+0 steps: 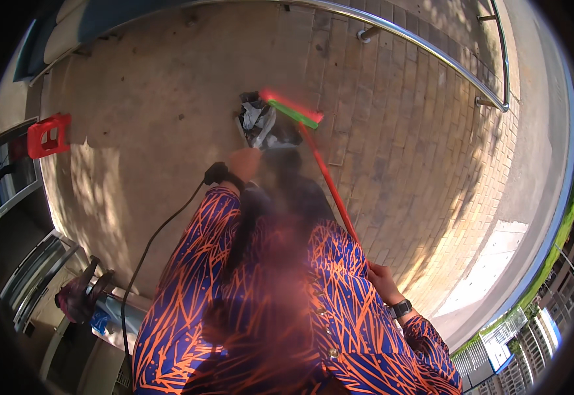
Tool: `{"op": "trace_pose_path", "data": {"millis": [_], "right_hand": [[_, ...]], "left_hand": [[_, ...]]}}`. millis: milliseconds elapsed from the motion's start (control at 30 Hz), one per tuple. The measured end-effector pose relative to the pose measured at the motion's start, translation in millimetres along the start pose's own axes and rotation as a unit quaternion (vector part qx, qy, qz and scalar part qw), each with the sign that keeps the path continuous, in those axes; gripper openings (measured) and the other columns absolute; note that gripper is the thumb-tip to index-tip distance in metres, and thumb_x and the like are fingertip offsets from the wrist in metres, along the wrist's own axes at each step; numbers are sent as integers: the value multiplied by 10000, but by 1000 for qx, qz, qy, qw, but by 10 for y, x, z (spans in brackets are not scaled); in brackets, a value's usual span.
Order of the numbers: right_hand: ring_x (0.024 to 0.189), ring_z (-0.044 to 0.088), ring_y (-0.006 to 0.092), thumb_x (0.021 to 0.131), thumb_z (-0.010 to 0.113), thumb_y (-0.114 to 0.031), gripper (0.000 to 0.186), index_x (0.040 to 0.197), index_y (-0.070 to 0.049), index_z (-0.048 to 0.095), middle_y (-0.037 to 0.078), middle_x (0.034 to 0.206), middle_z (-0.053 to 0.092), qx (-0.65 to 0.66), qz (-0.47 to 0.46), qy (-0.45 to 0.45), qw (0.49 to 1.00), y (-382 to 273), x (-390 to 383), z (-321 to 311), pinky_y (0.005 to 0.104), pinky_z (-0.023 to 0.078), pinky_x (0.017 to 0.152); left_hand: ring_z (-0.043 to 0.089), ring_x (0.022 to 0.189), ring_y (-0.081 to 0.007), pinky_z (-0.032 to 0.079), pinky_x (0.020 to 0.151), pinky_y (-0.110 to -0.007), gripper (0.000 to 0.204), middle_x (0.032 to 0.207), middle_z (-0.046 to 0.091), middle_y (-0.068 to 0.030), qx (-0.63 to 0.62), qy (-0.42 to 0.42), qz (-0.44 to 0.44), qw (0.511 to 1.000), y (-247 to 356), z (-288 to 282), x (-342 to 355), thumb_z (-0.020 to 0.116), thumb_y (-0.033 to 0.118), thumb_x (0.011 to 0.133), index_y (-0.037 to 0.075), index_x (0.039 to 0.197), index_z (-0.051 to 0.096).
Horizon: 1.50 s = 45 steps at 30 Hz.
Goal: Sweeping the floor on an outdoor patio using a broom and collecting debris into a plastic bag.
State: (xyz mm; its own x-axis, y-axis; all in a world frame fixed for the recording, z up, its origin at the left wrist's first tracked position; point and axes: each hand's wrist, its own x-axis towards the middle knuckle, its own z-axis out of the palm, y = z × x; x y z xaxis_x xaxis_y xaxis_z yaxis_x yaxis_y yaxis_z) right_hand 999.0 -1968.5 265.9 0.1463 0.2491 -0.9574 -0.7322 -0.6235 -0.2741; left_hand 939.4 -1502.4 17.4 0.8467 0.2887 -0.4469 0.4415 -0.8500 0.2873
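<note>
While left hand (244, 160), arm outstretched, sits at near edge of crumpled black-and-grey plastic-looking heap (258, 118) on tan paving (168, 92), grip unclear, green broom head with red bristles (293, 113) rests just beside heap; slim red pole (327, 176) slants back to right hand (384, 284), elbow bent, clamped round it, seemingly for steering; hands apart.

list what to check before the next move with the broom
1. Right hand on the broom handle: ok.
2. Left hand firmly gripping something: cannot tell, its fingertips are unclear.
3. Broom head close to the crumpled plastic: ok; contact is too blurred to judge.
4. Black cord from the left wrist clear of the broom: ok.
5. Red stool away from the broom: ok, off to the left.
</note>
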Motion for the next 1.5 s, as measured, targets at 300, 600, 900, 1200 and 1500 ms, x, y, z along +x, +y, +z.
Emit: {"op": "trace_pose_path", "data": {"millis": [300, 600, 900, 1200, 1500], "right_hand": [[926, 601, 91, 1000, 524, -151, 380, 1322, 51, 529, 44, 1104, 654, 67, 63, 4, 996, 2, -335, -143, 244, 498, 839], [912, 603, 90, 1001, 505, -130, 365, 1318, 49, 533, 36, 1070, 662, -21, 12, -16, 1000, -71, -91, -234, 235, 501, 816], [494, 366, 31, 992, 527, -161, 307, 1285, -75, 568, -45, 688, 487, 31, 22, -14, 999, -471, -294, -248, 195, 263, 436], [538, 388, 27, 979, 547, -182, 200, 1043, -5, 613, -56, 662, 445, -199, -159, -38, 966, -787, 311, -112, 214, 323, 460], [513, 399, 22, 999, 528, -292, 317, 1112, -13, 626, -62, 628, 429, -436, -145, -81, 884, -1295, 703, 848, 214, 334, 436]], "left_hand": [[666, 753, -376, 506, 651, -504, 265, 769, 674, -183, 17, -18, -17, 1000, -120, 84, -115, 571, 310, 923, 64, 873, 658], [668, 753, -374, 508, 649, -498, 164, 761, 675, -162, -23, 28, -64, 997, -86, -52, -276, 552, 178, 886, 69, 810, 648], [659, 789, -375, 491, 658, -502, 211, 798, 668, -177, -57, 48, -83, 994, -161, 70, -388, 534, 214, 903, 82, 817, 674], [632, 829, -406, 494, 695, -504, 360, 871, 668, -192, -157, 73, -252, 952, -582, 682, -1310, 525, 382, 934, 59, 876, 674], [625, 892, -398, 490, 766, -491, 379, 923, 665, -192, -369, 211, -448, 786, -101, 1120, -3582, 525, 410, 928, 62, 980, 665]]}}
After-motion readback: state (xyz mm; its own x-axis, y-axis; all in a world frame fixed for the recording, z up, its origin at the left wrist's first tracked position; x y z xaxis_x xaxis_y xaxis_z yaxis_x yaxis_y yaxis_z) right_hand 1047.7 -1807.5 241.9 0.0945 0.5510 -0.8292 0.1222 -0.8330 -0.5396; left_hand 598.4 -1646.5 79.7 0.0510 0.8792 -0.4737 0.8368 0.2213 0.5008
